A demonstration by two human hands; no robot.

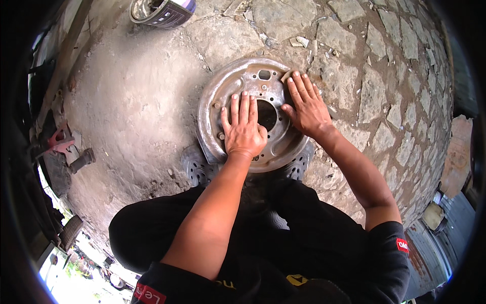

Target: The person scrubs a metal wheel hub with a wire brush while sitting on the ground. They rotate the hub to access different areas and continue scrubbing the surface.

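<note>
Two-handed | left hand (245, 133) 8 o'clock, right hand (308, 110) 3 o'clock, on metal plate (260, 90) | fingers extended flat, unclenched | tan scrap (286, 76), 1 o'clock, could slip under pressure, scraping fingertips

dk bucket (172, 16), top; poss. red stand (61, 142), L; corr. sheet (429, 263), R

The floor (126, 101) carries a bucket (174, 15) far left, a round metal plate (276, 90) mid-scene, grey shoes (195, 164) nearer, pale chips (302, 41) beyond.
</note>
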